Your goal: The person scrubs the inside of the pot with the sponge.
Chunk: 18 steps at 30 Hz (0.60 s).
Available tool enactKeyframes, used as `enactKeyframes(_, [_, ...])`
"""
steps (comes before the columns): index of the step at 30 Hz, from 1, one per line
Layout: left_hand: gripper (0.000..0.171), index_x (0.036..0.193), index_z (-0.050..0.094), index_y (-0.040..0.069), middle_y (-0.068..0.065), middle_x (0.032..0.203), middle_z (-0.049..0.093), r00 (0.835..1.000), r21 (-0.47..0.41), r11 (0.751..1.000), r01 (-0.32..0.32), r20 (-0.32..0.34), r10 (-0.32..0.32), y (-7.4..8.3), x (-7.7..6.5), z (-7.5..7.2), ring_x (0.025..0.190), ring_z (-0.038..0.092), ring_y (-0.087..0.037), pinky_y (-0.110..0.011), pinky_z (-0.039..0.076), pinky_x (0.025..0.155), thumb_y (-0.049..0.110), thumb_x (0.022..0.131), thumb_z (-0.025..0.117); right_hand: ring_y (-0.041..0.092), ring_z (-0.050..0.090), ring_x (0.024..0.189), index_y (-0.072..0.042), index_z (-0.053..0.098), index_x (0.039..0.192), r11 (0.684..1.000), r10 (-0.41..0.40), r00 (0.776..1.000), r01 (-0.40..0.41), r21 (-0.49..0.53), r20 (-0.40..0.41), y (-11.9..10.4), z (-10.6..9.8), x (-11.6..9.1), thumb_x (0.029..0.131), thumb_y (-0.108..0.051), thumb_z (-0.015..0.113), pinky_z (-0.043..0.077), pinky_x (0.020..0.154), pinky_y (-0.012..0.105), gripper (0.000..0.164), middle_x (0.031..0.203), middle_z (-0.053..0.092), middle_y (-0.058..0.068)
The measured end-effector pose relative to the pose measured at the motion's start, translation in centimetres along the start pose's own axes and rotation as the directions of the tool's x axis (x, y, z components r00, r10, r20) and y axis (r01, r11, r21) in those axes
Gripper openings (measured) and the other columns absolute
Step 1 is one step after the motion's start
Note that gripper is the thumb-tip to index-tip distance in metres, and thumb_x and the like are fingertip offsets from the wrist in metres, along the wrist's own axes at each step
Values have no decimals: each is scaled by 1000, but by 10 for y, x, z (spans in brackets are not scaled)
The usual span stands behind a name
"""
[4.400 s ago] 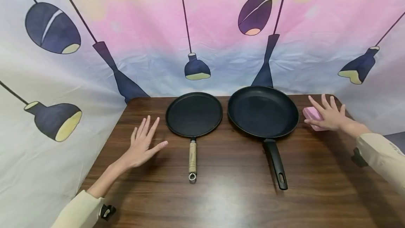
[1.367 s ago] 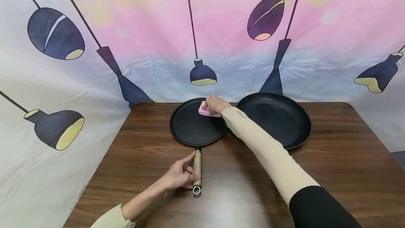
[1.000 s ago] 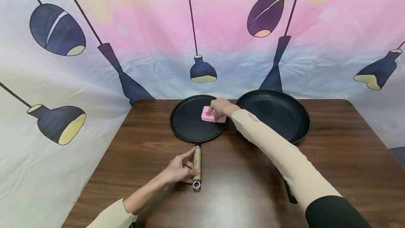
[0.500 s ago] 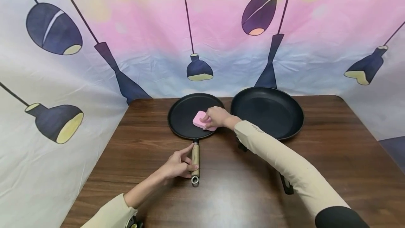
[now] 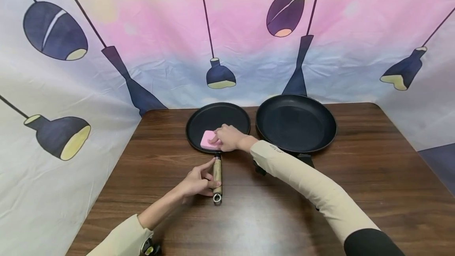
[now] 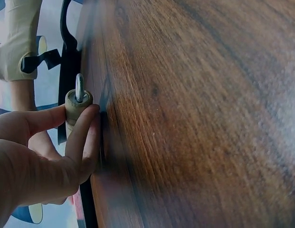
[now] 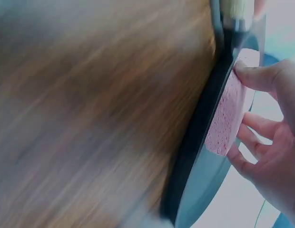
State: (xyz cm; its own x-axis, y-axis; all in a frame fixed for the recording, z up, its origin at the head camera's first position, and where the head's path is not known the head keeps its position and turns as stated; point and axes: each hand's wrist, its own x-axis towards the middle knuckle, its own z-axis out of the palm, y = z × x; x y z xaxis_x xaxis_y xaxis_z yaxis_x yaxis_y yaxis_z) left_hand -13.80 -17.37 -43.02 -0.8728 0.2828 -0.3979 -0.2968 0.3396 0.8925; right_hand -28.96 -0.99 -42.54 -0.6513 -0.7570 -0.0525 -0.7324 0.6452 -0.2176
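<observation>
A flat black griddle pan (image 5: pixel 227 118) with a wooden handle (image 5: pixel 217 171) lies on the brown table (image 5: pixel 373 177). My left hand (image 5: pixel 209 178) grips that handle near its ring end; the left wrist view shows thumb and fingers curled round the handle (image 6: pixel 74 105). My right hand (image 5: pixel 222 138) reaches across and presses a pink sponge (image 5: pixel 206 140) on the near-left part of the pan's surface. In the right wrist view the fingers (image 7: pixel 254 78) pinch the sponge (image 7: pixel 225 116) against the pan's rim (image 7: pixel 197 137).
A larger black frying pan (image 5: pixel 296 123) sits just right of the griddle, its handle mostly hidden under my right sleeve (image 5: pixel 305 177). A printed cloth backdrop (image 5: pixel 106 70) walls the table's left, back and right sides.
My right hand has slid the sponge from the pan's far right across to its near-left side. My left hand, earlier flat on the table, stays on the wooden handle.
</observation>
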Motion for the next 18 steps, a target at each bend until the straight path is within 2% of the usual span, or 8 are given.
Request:
enactKeyframes(3, [89,162,23,5,-9,91,60,1000,0,1000,4,5,-4,1,0,-2,72,65,-12,-39,67,71,-1,89,73,36,55,130,-27,69,134,999,-34,999,34,14,-3,-7,3,12,96,-13,67,52,105,50,40,151,55,13])
enactKeyframes(7, [89,162,24,6,-10,93,59,1000,-10,1000,18,10,-18,0,0,-5,73,65,-12,-39,67,72,-1,89,74,32,55,130,-30,66,135,1000,-28,1000,28,-6,4,-11,3,27,98,-14,68,53,102,44,41,154,51,10])
enactKeyframes(11, [89,163,23,7,-11,96,59,999,-30,999,12,37,-10,-3,-1,-7,75,65,-12,-41,67,74,0,90,74,31,50,138,-31,64,138,1000,-17,999,17,-5,29,-10,2,47,100,-14,67,51,108,42,42,158,46,11])
enactKeyframes(15, [92,163,20,7,-11,98,58,999,-52,999,1,53,2,-4,-3,-7,76,65,-11,-40,66,74,1,90,75,30,45,145,-32,62,140,1000,21,999,-21,-3,31,-6,2,69,102,-14,65,47,116,40,42,161,42,9])
enactKeyframes(18, [93,163,19,7,-11,100,57,998,-65,998,-3,58,7,-3,-2,-5,75,65,-10,-39,66,73,1,90,76,29,45,146,-33,60,141,998,68,998,-68,-11,5,-1,0,82,102,-14,63,50,112,37,43,161,43,8])
